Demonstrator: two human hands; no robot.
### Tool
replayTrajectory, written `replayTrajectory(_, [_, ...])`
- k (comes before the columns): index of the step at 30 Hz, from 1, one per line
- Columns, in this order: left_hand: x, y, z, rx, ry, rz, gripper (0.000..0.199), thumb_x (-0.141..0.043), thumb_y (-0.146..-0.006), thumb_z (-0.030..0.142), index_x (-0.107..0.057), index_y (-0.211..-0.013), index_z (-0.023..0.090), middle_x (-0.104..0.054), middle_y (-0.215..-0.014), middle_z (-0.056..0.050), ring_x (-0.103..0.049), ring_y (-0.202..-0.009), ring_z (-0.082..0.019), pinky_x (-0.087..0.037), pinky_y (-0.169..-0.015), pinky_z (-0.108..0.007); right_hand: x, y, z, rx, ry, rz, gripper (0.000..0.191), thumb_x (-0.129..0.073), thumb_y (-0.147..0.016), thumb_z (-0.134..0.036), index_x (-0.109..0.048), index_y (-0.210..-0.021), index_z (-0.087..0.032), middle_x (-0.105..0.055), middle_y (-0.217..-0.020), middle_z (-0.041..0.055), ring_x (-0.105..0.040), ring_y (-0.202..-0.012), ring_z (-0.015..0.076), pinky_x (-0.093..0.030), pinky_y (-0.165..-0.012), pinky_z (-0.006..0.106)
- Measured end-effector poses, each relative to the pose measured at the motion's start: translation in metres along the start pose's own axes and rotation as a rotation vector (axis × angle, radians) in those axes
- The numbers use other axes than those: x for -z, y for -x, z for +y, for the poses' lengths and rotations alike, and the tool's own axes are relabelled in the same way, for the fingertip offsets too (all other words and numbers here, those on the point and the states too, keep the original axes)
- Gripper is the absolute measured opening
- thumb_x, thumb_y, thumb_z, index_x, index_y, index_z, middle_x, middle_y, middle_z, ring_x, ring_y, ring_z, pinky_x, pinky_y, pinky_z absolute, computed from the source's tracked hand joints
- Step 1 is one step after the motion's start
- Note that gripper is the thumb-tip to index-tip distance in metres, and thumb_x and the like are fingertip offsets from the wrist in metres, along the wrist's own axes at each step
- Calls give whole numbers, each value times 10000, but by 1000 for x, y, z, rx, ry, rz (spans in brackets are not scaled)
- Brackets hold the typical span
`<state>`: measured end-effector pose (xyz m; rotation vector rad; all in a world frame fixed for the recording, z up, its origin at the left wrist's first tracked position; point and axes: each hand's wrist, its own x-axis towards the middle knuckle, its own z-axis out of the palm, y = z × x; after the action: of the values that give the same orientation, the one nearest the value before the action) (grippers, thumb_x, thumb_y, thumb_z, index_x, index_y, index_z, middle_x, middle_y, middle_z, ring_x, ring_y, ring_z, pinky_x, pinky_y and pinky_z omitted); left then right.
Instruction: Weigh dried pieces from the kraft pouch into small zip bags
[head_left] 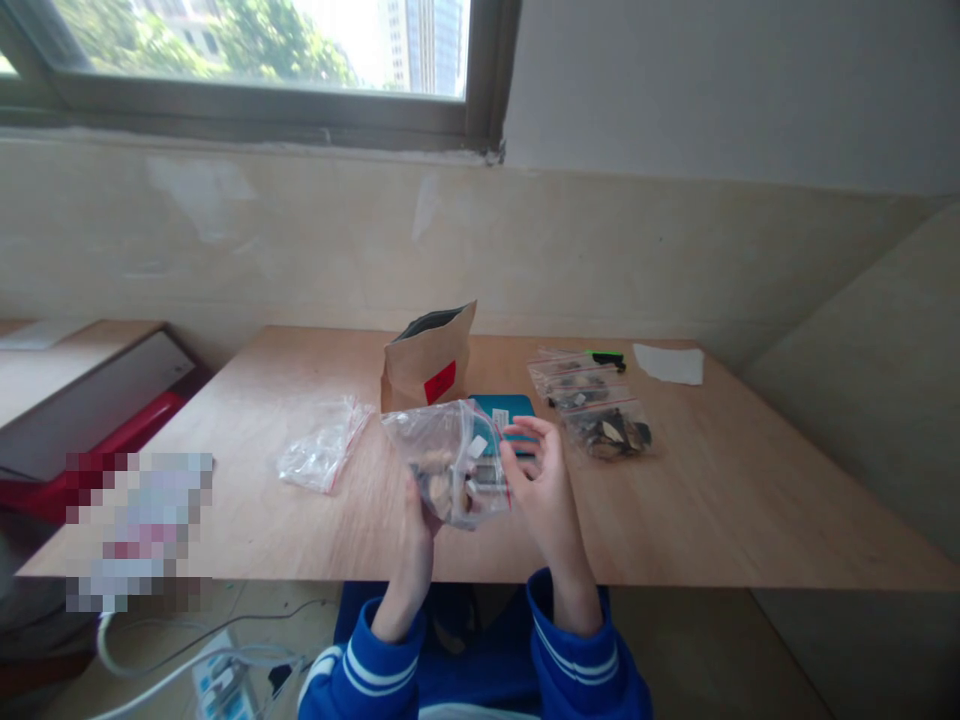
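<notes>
My left hand (416,520) grips a clear zip bag (450,465) from below, and brown and pale pieces sit inside it. My right hand (544,480) is raised at the bag's right edge, its curved fingers apart and its thumb near the red-striped seal. Behind the bag lies a teal flat object (504,408), partly hidden by it. A kraft paper pouch (427,358) with a red label stands upright beyond. An empty crumpled clear bag (324,447) lies to the left. Two filled zip bags (606,430) lie overlapping to the right.
All this rests on a plywood table (712,480) against a wall, beneath a window (255,50). A white paper sheet (669,363) and a green-and-black item (606,358) lie at the back right. A pixelated patch covers the left front. White cables and a power strip (221,680) lie below.
</notes>
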<state>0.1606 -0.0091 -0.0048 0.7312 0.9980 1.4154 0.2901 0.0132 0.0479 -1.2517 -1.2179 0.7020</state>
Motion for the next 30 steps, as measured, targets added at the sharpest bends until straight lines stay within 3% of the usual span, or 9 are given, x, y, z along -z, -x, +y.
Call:
replayTrajectory(2, [-1,0,3,43,-58,79,781,-440,-693,827,-619,-1020,141,-722,-782,-96,-660,-619,-204,-448,-425,-245,2,3,-6,169,166,65,188,-543,-845,-226,-502,-1028,-220,-572,-1045,84,-584,-882,187,-537,-732,330])
replayTrajectory(5, [-2,-2,7,63,-136,122,747,-386,-729,816,-647,-878,132,-684,-637,-74,-622,-538,-184,-380,-366,-226,5,7,-16,316,185,-98,83,-494,-882,-165,-544,-917,-220,-547,-961,59,-566,-851,168,-526,-740,301])
replayTrajectory(7, [-4,-2,8,29,-151,105,702,-384,-765,780,-670,-864,146,-700,-674,-78,-660,-640,-209,-446,-417,-250,3,8,-18,318,134,-277,97,-482,-894,-154,-555,-889,-219,-546,-948,49,-583,-866,161,-531,-758,285])
replayTrajectory(9, [-4,-2,7,-32,-144,106,625,-423,-798,721,-687,-910,165,-730,-790,-75,-683,-798,-224,-541,-571,-285,0,9,-16,304,137,-385,100,-503,-885,-151,-561,-930,-219,-568,-979,50,-593,-939,176,-522,-842,314])
replayTrajectory(12, [-3,-3,4,-86,-138,119,559,-472,-815,663,-691,-991,180,-742,-953,-62,-669,-969,-221,-552,-838,-331,-7,9,-11,325,198,-441,179,-522,-875,-143,-574,-1031,-215,-609,-1087,74,-570,-1089,216,-451,-996,395])
replayTrajectory(14, [-2,-4,2,-88,-144,129,568,-481,-809,665,-695,-1007,177,-739,-997,-66,-663,-1005,-227,-530,-907,-353,-8,9,-8,317,218,-471,241,-500,-886,-140,-579,-1102,-212,-611,-1174,88,-549,-1161,228,-419,-1044,420])
replayTrajectory(21, [-1,-5,0,-69,-143,99,567,-494,-796,676,-723,-963,184,-748,-914,-73,-678,-956,-243,-550,-868,-362,-3,7,-5,270,258,-640,351,-444,-898,-120,-600,-1194,-225,-627,-1221,83,-540,-1213,224,-387,-1088,434])
replayTrajectory(26, [2,-2,0,-71,-225,118,504,-465,-854,607,-719,-948,183,-741,-835,-52,-684,-883,-220,-564,-771,-317,-1,5,-1,274,266,-669,380,-447,-867,-73,-610,-1176,-223,-620,-1199,82,-534,-1216,218,-402,-1077,427])
replayTrajectory(30, [6,-6,-2,-62,-225,170,518,-504,-802,651,-708,-826,175,-735,-787,-54,-679,-849,-224,-554,-800,-335,2,7,-1,235,219,-665,361,-488,-845,-65,-592,-1152,-224,-609,-1178,73,-563,-1166,204,-440,-1037,389])
